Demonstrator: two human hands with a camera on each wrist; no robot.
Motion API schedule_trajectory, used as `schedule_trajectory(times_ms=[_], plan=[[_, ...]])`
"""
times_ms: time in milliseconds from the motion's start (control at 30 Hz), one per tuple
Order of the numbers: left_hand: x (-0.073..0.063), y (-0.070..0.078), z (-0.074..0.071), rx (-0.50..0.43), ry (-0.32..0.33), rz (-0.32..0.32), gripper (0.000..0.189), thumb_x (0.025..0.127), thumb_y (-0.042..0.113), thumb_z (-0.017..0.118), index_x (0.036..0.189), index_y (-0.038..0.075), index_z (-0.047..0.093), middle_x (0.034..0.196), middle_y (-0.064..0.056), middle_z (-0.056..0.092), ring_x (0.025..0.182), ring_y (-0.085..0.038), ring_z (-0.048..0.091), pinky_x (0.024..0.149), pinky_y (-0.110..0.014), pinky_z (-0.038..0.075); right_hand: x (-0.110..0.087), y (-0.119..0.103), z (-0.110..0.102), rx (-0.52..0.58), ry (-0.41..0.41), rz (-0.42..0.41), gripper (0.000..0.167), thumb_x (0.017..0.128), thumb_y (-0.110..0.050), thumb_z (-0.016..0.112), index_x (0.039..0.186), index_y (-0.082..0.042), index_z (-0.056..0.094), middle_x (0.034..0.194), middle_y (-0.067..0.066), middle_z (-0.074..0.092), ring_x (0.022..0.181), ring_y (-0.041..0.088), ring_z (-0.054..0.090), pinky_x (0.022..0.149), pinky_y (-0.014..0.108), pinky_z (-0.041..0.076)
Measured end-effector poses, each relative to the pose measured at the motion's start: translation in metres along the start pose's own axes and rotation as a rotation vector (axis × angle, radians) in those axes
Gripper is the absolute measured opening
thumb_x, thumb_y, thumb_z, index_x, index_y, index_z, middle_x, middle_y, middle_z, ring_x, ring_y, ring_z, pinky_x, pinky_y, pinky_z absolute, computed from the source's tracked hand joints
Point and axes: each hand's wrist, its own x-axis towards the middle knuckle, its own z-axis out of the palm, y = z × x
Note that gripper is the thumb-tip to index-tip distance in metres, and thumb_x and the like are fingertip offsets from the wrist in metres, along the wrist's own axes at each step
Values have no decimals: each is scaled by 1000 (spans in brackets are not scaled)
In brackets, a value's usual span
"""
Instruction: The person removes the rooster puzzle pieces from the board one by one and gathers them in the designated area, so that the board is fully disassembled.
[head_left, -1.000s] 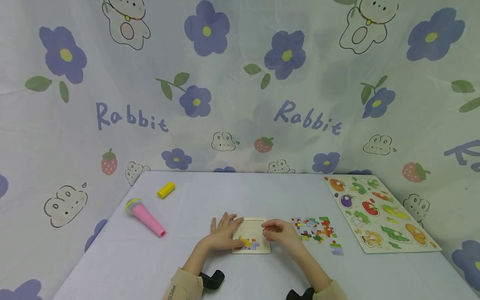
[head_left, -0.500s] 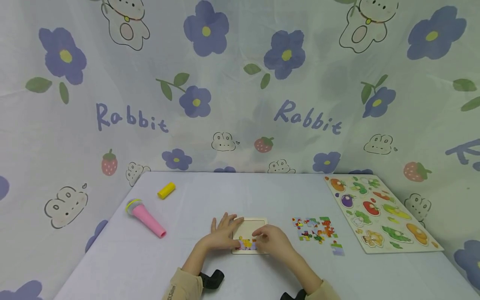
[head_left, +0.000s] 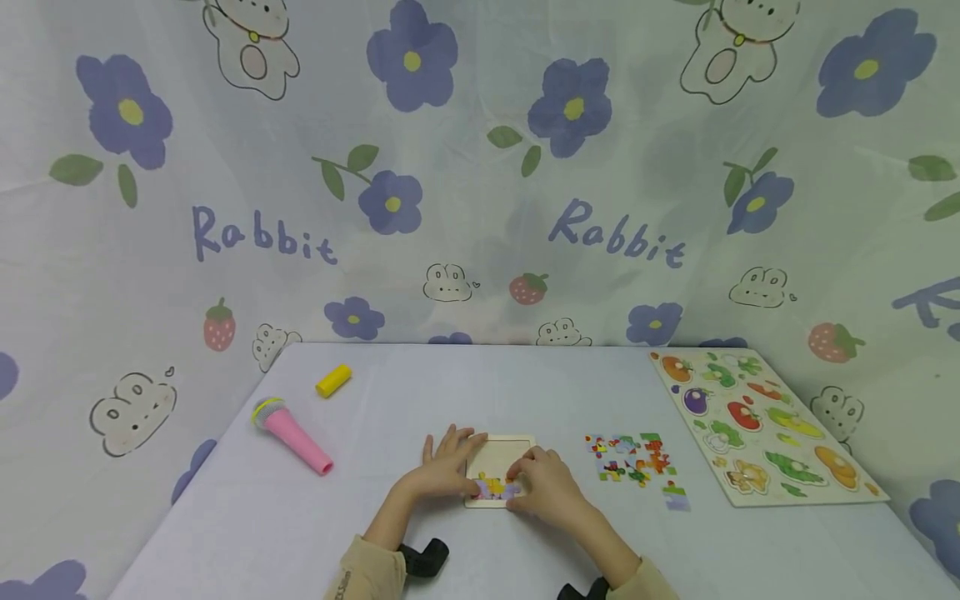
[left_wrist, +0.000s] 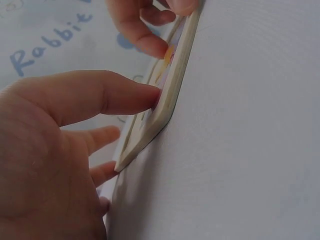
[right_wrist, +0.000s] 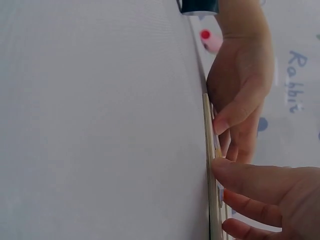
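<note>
A shallow wooden puzzle tray (head_left: 497,456) lies on the table, with a row of yellow and purple jigsaw pieces (head_left: 491,487) along its near side. My left hand (head_left: 441,469) rests at its left edge with fingers spread. In the left wrist view its straight thumb (left_wrist: 132,96) presses near the tray's edge. At the row's right end, my right hand (head_left: 551,490) pinches a puzzle piece between thumb and forefinger, mostly hidden by the fingers. The right wrist view shows that thumb (right_wrist: 235,172) against the tray's rim, with the fingers beyond it.
Loose jigsaw pieces (head_left: 630,457) lie to the right of the tray. A vegetable puzzle board (head_left: 757,425) sits at the far right. On the left are a pink toy microphone (head_left: 292,435) and a yellow cylinder (head_left: 333,381). A printed curtain (head_left: 480,208) hangs behind the table.
From the tray's right edge, my right hand has moved left and down to the near row, its thumb now at the near rim. My left hand has stayed in place.
</note>
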Motion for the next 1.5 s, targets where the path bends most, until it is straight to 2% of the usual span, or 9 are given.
schedule_trajectory(times_ms=[200, 367, 533, 767, 933, 1100, 1233, 1500], plan=[[2, 0, 0, 6, 4, 0, 79, 70, 20, 68, 140, 9, 36, 146, -17, 25, 138, -42, 3, 101, -65, -11, 1, -1, -3, 102, 18, -23, 31, 65, -17, 82, 82, -17, 57, 89, -3, 54, 80, 16, 44, 69, 32, 37], [3, 0, 1, 3, 8, 1, 79, 69, 20, 69, 140, 9, 36, 145, -17, 25, 138, -42, 3, 101, -65, -11, 2, 0, -4, 194, 26, -40, 25, 70, -8, 77, 80, -17, 56, 76, -9, 55, 73, 12, 41, 62, 26, 34], [3, 0, 0, 9, 11, 3, 79, 69, 20, 68, 140, 9, 36, 145, -17, 25, 138, -42, 4, 101, -65, -10, 1, 2, -7, 316, 24, -50, 19, 74, -3, 72, 81, -14, 57, 74, -8, 58, 65, 6, 45, 57, 22, 38], [2, 1, -1, 6, 5, -7, 79, 69, 22, 69, 140, 9, 36, 146, -17, 25, 138, -42, 3, 102, -65, -11, 2, 11, -16, 622, 56, 70, 14, 81, -13, 70, 90, -8, 60, 81, 0, 62, 73, 11, 54, 64, 22, 44], [2, 1, 1, 12, 5, -14, 78, 69, 21, 70, 139, 10, 38, 145, -17, 26, 138, -42, 4, 101, -65, -11, 1, 21, -22, 731, 104, 200, 20, 81, -12, 70, 95, -2, 60, 83, 4, 62, 74, 13, 56, 66, 25, 49], [1, 1, 2, 7, 4, -14, 78, 69, 20, 69, 139, 9, 37, 145, -16, 26, 138, -42, 3, 101, -65, -11, -2, 30, -28, 801, 133, 315, 21, 82, -5, 67, 99, 3, 59, 86, 8, 60, 74, 14, 58, 66, 31, 54], [0, 2, 1, 5, 6, -7, 78, 68, 20, 69, 139, 9, 38, 144, -17, 27, 138, -43, 4, 101, -65, -11, -5, 38, -30, 817, 160, 369, 20, 82, -3, 66, 100, 4, 59, 86, 10, 61, 74, 16, 60, 67, 32, 55], [1, 0, 2, 7, 3, 0, 79, 68, 20, 68, 140, 9, 37, 145, -16, 26, 138, -42, 3, 101, -65, -11, -13, 47, -37, 813, 187, 419, 20, 82, -2, 65, 101, 3, 60, 86, 10, 61, 74, 17, 60, 67, 32, 55]])
